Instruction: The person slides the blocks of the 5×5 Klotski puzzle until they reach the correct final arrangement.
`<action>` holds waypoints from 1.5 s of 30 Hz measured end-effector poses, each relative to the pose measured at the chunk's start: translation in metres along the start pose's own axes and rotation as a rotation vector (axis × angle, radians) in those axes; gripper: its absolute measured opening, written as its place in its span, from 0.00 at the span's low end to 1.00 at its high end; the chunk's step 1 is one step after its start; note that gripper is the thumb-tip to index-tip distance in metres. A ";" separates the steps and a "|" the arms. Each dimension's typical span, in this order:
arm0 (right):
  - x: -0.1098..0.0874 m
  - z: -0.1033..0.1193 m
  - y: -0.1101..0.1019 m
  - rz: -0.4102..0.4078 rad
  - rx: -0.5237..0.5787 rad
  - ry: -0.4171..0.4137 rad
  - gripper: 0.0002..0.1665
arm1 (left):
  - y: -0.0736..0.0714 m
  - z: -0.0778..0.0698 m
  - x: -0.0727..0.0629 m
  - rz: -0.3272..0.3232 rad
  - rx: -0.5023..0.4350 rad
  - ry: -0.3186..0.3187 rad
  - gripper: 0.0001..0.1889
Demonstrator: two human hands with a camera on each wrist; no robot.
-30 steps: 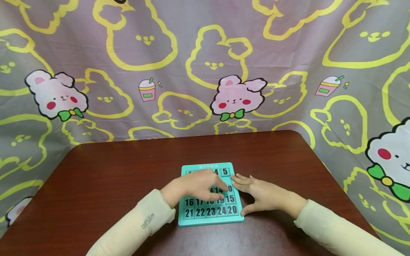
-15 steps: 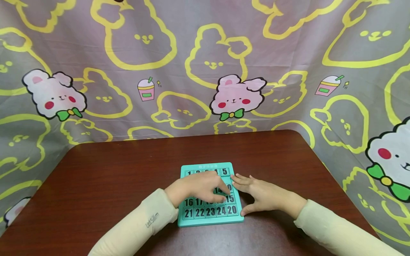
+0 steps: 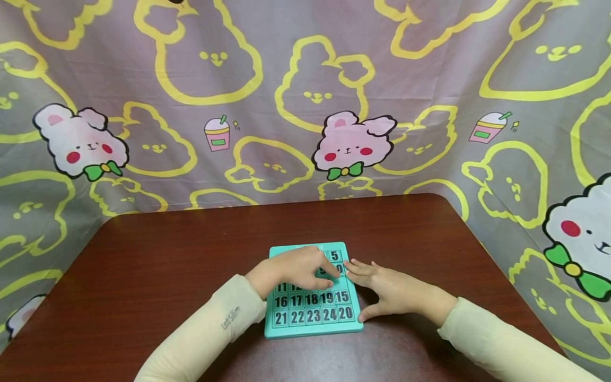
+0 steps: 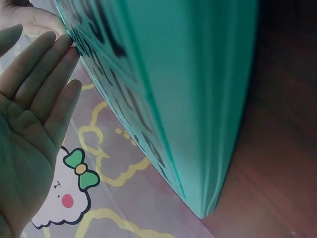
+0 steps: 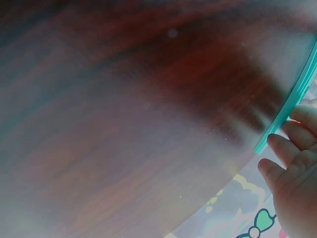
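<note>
A turquoise number sliding puzzle (image 3: 312,331) lies flat on the brown table. My left hand (image 3: 298,268) reaches over it, hiding several tiles. Its index fingertip touches the 10 tile (image 3: 339,268) in the second row, beneath the 5 tile (image 3: 334,255). Below the 10 tile, the right end of the third row shows a gap. In the left wrist view the fingers of the left hand (image 4: 32,114) are fairly straight. My right hand (image 3: 391,292) lies along the puzzle's right edge, fingertips near its upper part and thumb at the lower corner.
The brown table (image 3: 191,254) extends around the puzzle on all sides. Behind it and at both sides hangs a grey curtain (image 3: 277,63) printed with rabbits and yellow outlines.
The 10 tile has slid away from me, from the third row into the second, under my left index finger. The left hand moved slightly; the right hand stayed put.
</note>
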State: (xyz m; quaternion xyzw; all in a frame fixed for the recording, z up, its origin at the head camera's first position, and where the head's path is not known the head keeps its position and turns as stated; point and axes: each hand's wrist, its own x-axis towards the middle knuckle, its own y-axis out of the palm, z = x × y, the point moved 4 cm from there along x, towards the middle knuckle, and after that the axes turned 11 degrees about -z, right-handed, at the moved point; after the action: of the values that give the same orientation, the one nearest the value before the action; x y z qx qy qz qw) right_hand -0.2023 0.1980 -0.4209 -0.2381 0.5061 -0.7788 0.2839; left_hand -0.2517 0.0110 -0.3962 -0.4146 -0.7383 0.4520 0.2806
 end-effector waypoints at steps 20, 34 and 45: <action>0.001 -0.001 -0.001 0.010 0.005 0.006 0.59 | -0.007 -0.031 -0.012 0.018 0.040 0.103 0.19; 0.002 -0.003 0.000 0.002 0.004 -0.007 0.59 | 0.003 -0.047 -0.016 0.051 0.068 0.167 0.18; 0.001 -0.001 0.001 0.010 0.008 0.006 0.59 | 0.010 -0.044 -0.017 0.074 0.076 0.167 0.16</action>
State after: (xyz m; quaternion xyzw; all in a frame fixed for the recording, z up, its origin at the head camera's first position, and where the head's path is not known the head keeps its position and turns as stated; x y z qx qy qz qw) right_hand -0.2035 0.1981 -0.4226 -0.2323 0.5051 -0.7800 0.2871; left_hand -0.2049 0.0178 -0.3871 -0.4669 -0.6787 0.4536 0.3399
